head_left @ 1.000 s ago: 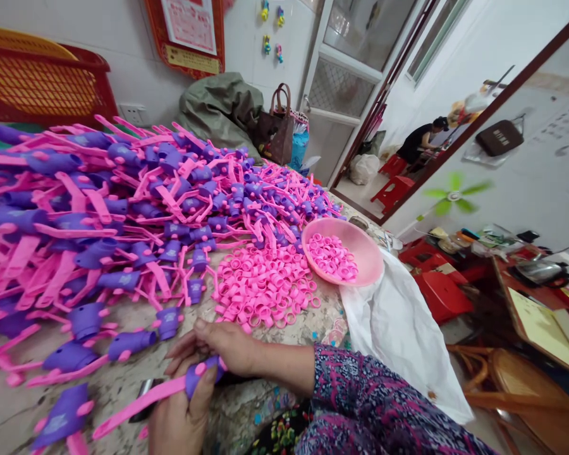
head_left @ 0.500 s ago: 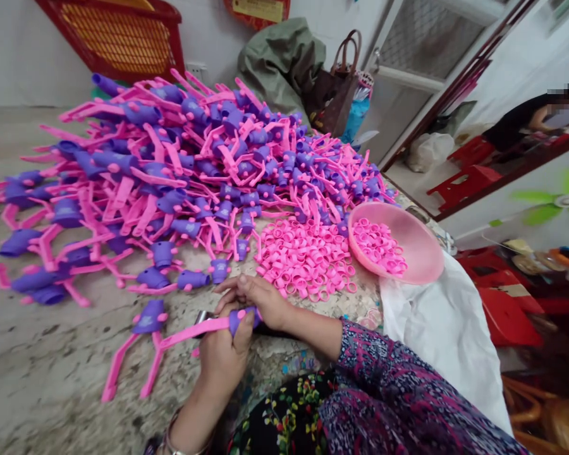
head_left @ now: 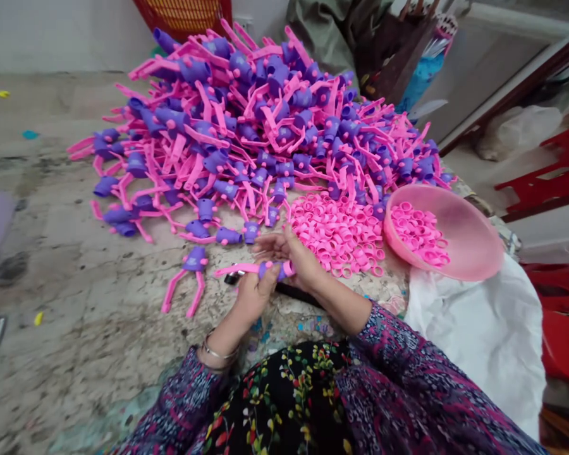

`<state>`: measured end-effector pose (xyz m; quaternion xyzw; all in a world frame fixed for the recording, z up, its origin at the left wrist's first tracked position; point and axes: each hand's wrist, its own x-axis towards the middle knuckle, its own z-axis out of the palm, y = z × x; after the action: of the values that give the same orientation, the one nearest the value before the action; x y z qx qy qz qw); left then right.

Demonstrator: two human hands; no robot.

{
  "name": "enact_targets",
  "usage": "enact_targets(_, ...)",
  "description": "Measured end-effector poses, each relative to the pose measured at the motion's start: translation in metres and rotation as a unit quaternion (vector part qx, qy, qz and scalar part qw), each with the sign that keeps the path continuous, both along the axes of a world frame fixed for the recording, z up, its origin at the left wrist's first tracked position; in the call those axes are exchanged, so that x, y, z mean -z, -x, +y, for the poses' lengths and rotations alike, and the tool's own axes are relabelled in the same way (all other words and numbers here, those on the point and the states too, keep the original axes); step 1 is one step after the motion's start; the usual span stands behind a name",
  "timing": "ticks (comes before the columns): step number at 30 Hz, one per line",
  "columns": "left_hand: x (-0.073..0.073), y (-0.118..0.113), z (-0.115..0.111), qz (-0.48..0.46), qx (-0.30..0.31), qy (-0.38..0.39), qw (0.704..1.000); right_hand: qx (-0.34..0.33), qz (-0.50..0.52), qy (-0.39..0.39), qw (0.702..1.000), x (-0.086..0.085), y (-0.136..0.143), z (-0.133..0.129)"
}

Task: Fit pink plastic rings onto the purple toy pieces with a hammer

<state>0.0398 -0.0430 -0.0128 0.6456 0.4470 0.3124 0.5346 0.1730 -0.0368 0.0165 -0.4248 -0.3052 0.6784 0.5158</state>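
Observation:
My left hand point(head_left: 255, 296) is closed around a purple and pink plastic toy body point(head_left: 269, 272), its pink limb pointing left. At the body's right end sits a small pink ring point(head_left: 289, 268), against the palm of my right hand point(head_left: 308, 265). The fingers of that hand are stretched out behind the piece, thumb apart. Under both hands lies a black-handled tool point(head_left: 296, 293) with a shiny metal end; its middle is hidden. Left of my hands, a similar toy body point(head_left: 195, 259) rests on the table, two pink limbs spread towards me.
A large heap of purple and pink toy bodies point(head_left: 265, 120) covers the far side of the worn table point(head_left: 85, 354). Nearer stands a pile of pink rings point(head_left: 334, 234), beside a pink bowl point(head_left: 474, 253) holding more rings. White cloth point(head_left: 478, 328) lies below the bowl.
The view has swung left and down. The toy body in my left hand has turned, and a pink ring now shows at its right end. My right hand has drawn back from the left fingers.

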Motion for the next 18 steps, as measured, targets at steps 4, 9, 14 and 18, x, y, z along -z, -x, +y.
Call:
enact_targets(4,-0.014,0.002,0.003,-0.176,-0.014,0.175,0.969,0.056,-0.191,-0.051,0.979,-0.008,-0.022,-0.03)
enact_targets(9,-0.03,0.011,0.006,-0.278,-0.019,0.218,0.935,0.024,-0.567,-0.182,0.803,0.012,-0.042,-0.096)
enact_targets(14,-0.039,0.018,-0.002,-0.303,0.005,0.21,0.93,-0.016,-0.657,-0.205,0.725,0.043,-0.045,-0.128)
enact_targets(18,-0.038,0.022,-0.009,-0.287,-0.011,0.176,0.941,-0.052,-0.705,-0.19,0.681,0.046,-0.04,-0.119)
